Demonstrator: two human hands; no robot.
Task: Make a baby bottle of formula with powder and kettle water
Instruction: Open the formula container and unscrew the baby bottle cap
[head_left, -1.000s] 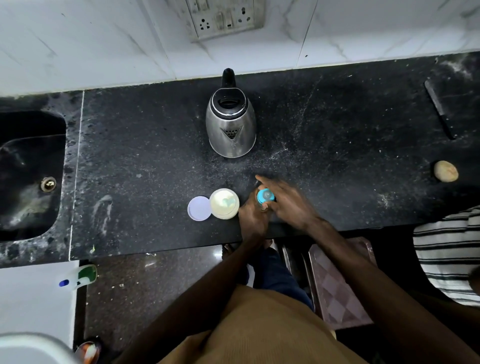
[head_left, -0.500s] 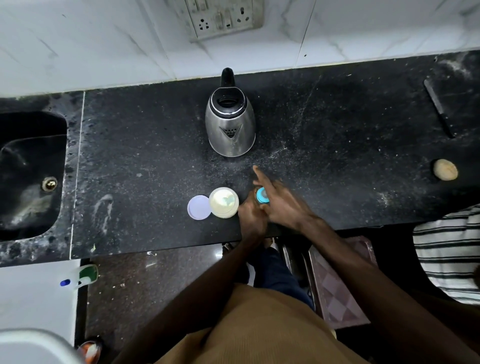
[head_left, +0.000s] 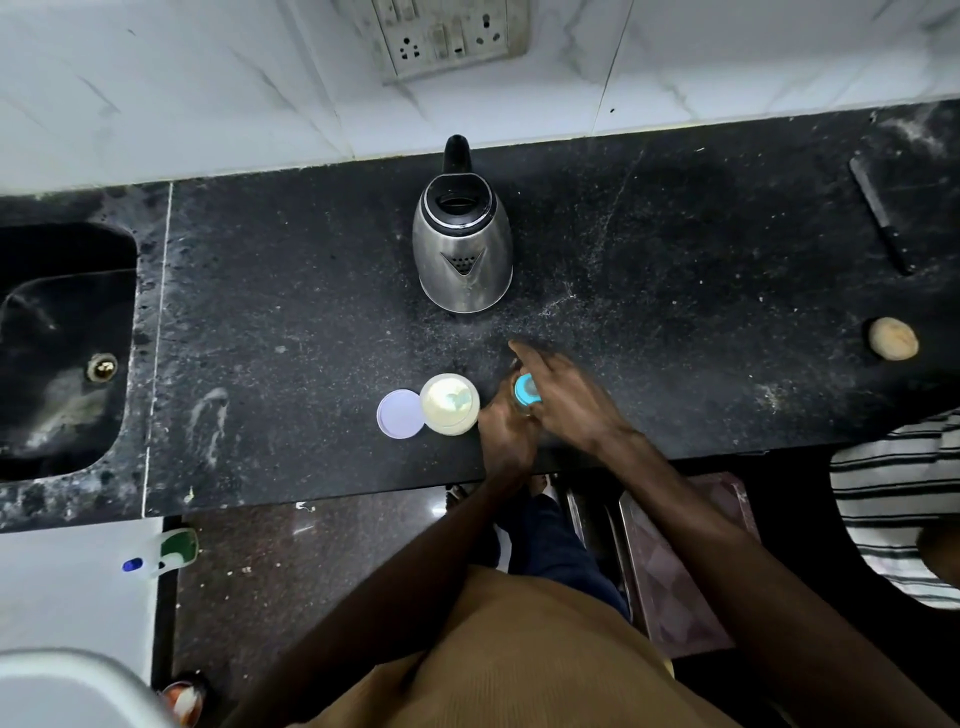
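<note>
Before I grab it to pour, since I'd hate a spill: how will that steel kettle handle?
The kettle is probably rigid and heavy for its size if it holds water; I cannot see how full it is. Its wide base suggests it won't tip easily. The polished steel may be slippery, so the black handle looks like the safer grip.

A black speckled stone counter (head_left: 675, 260), dusted with pale scratches, runs beneath a white marble-tiled wall (head_left: 156, 78) carrying a switch-and-socket plate (head_left: 447, 36). A dark sink (head_left: 62, 353) with a metal drain is sunk into the counter's left end. Below its front edge lies brown polished floor (head_left: 311, 561).
</note>
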